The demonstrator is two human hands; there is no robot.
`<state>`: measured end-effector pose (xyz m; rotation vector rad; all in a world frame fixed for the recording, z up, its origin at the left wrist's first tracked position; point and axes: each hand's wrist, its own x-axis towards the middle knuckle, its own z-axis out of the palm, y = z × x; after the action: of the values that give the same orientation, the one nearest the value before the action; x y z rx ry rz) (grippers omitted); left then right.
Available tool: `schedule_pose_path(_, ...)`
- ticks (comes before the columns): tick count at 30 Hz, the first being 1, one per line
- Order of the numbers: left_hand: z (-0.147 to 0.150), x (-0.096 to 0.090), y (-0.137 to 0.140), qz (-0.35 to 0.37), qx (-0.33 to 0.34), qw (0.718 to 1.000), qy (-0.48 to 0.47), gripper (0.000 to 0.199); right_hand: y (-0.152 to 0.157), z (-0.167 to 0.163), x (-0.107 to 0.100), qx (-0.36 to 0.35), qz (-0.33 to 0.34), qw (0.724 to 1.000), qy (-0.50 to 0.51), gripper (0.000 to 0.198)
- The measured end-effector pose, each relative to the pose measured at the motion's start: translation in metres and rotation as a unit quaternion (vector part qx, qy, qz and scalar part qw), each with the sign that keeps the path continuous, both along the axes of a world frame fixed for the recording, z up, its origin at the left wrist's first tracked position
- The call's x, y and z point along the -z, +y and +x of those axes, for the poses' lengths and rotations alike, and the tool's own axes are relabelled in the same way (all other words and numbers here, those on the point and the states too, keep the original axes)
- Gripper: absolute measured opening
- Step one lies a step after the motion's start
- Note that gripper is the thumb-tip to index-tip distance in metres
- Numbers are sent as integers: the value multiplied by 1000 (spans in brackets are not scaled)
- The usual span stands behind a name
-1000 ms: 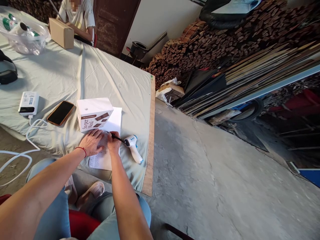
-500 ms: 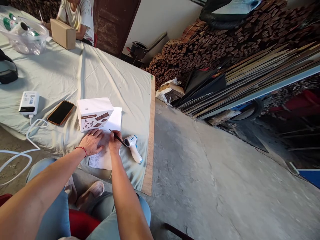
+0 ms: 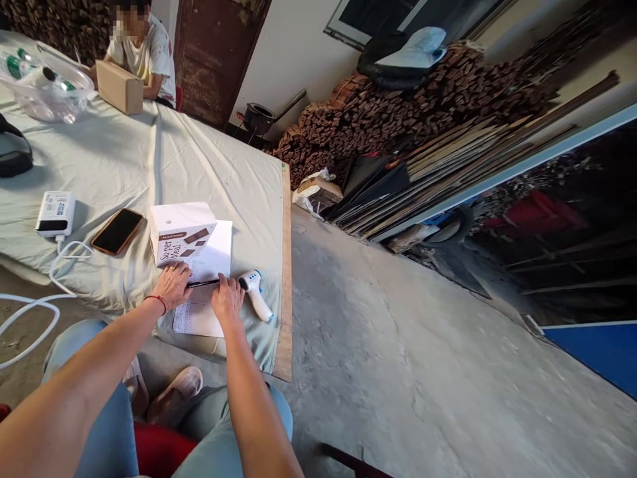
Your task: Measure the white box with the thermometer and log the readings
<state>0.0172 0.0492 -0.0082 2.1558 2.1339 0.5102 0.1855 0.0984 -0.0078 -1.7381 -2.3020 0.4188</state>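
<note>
A black pen point(image 3: 203, 283) lies level between my two hands, over a sheet of paper point(image 3: 206, 315) with lines of handwriting. My left hand point(image 3: 172, 285), with a red string at the wrist, closes on the pen's left end. At the other end, the fingers of my right hand point(image 3: 227, 299) grip it. Just beyond my left hand stands a white box point(image 3: 182, 229) with brown print, covering part of the sheet. A white and blue handheld thermometer point(image 3: 257, 297) rests right of my right hand.
A phone point(image 3: 117, 232) and a white power bank point(image 3: 56, 214) with a cable lie left on the cloth-covered table point(image 3: 219, 182). Farther back are a clear basin point(image 3: 54, 103) of bottles, a cardboard box point(image 3: 119, 87) and a seated person point(image 3: 156, 56). Stacked wood point(image 3: 343, 109) lines the wall.
The pen has turned from slanting, tip up over the paper, to nearly level. My left hand has gone from lying flat to closing at the pen's end. The view has shifted slightly.
</note>
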Motion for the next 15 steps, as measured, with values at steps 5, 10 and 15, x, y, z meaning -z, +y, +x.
schedule_pose_path(5,-14,10,-3,176,-190,961,-96,17,3,26,-8,133,63,988,41,54)
schedule_pose_path(10,-27,19,2,299,-313,883,-182,26,18,59,-16,179,-44,983,-14,63)
schedule_pose_path(15,-31,19,8,330,-313,864,-217,35,25,64,-15,168,-62,982,61,44)
